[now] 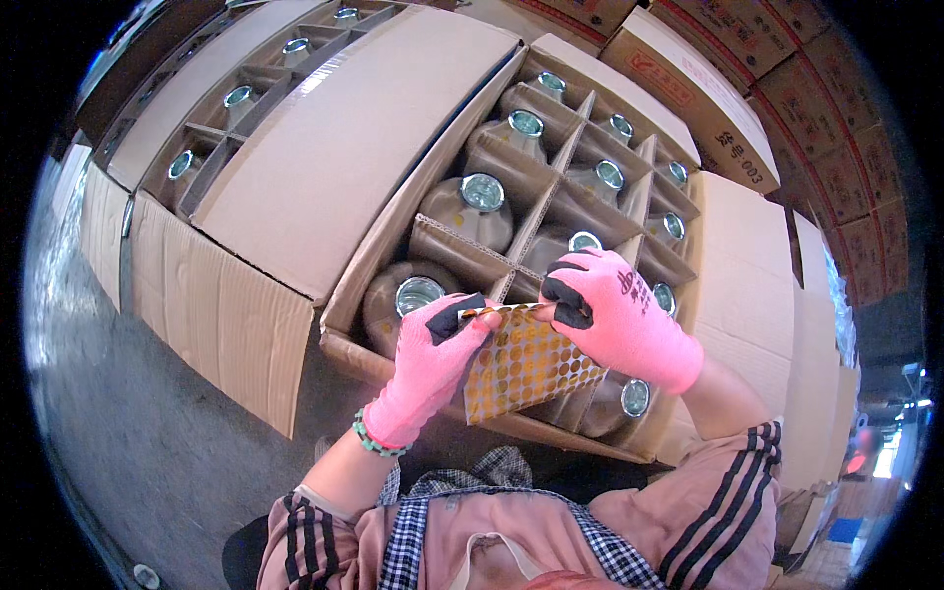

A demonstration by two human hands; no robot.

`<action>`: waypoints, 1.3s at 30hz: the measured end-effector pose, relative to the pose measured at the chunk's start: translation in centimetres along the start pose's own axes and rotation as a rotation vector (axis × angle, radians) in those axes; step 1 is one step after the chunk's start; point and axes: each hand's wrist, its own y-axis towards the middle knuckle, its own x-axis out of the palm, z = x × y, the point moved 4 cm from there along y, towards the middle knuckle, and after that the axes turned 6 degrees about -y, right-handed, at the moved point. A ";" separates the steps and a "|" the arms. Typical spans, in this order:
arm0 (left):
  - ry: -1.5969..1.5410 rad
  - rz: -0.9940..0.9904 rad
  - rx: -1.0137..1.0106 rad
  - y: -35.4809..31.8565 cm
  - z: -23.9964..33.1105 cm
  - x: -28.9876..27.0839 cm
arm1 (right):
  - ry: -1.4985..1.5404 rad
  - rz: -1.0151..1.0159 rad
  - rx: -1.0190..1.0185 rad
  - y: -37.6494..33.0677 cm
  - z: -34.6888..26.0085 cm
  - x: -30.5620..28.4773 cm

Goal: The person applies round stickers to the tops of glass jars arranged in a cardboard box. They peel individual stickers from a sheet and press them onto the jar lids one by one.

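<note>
A sheet of round gold stickers (526,369) hangs between my hands above an open carton (383,265). My left hand (435,359), in a pink glove with black fingertips, pinches the sheet's upper left corner. At the upper edge, farther right, my gloved right hand (629,313) also grips it, thumb and fingers closed. Bare fingertips show through both gloves. Clear glass bottles (482,197) stand upright in the carton's cardboard dividers (462,241). One bottle (418,295) is just left of my left hand; the sheet and my hands partly cover others.
Another carton (226,265) with divided bottles stands at the left, its flap (374,118) lying between the two. Flaps (747,295) spread out at the right. Stacked brown cartons (816,118) rise behind, and the grey floor (167,393) shows at lower left.
</note>
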 end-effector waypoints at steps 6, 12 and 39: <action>-0.008 0.046 0.004 -0.1 0.1 0.0 | -0.025 0.145 -0.146 0.0 -0.7 -0.2; -0.033 0.035 -0.014 0.1 0.2 -0.1 | -0.114 0.206 -0.221 -0.5 -0.5 0.1; 0.264 -0.200 0.072 0.8 1.5 0.5 | -0.359 -0.016 0.452 24.3 29.8 1.4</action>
